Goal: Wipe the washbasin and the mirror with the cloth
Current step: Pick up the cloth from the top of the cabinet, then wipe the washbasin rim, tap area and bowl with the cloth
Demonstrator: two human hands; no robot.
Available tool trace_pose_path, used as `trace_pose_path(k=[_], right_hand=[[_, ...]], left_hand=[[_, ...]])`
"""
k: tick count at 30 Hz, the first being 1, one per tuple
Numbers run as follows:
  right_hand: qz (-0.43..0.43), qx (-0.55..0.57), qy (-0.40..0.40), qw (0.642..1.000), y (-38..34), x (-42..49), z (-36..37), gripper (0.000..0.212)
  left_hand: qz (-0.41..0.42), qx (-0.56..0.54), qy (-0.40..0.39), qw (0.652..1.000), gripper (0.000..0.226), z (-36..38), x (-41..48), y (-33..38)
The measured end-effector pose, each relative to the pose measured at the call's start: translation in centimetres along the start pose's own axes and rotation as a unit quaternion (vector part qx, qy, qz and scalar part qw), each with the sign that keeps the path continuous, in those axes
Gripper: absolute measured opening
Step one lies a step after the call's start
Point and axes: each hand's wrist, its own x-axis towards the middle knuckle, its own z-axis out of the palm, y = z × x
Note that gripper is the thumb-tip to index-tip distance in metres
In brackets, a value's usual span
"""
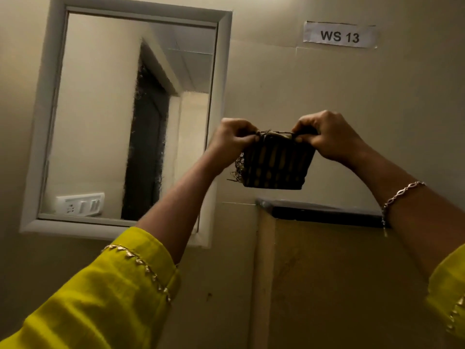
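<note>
Left hand [232, 137] and right hand [327, 137], both raised, each pinch a top corner of the folded dark striped cloth with frayed edge [275, 162], held in the air just right of the white-framed rectangular wall mirror [125, 117], below the paper label "WS 13" [339, 35].

The left forearm [181, 197] hides the mirror's [100, 109] lower right corner; the right sleeve [450, 285] is cropped.
</note>
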Motion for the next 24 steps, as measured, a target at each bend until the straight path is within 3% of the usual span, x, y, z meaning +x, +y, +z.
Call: trace_pose_path(k=[4,16,24], right_hand=[[-0.026,0.047,-0.019,0.998,-2.8,0.8,1.5,0.018],[-0.074,0.242,-0.14,0.957,-11.8,-1.4,9.4,0.019],[-0.043,0.32,-0.232,0.918,-17.8,-5.6,14.7,0.025]], left_hand=[[-0.051,-0.018,-0.013,0.998,0.008,-3.9,-2.0,1.0],[-0.182,0.073,-0.011,0.981,0.013,-12.4,-12.3,0.5],[-0.265,0.126,-0.06,0.954,0.01,-16.6,-18.8,-1.5]])
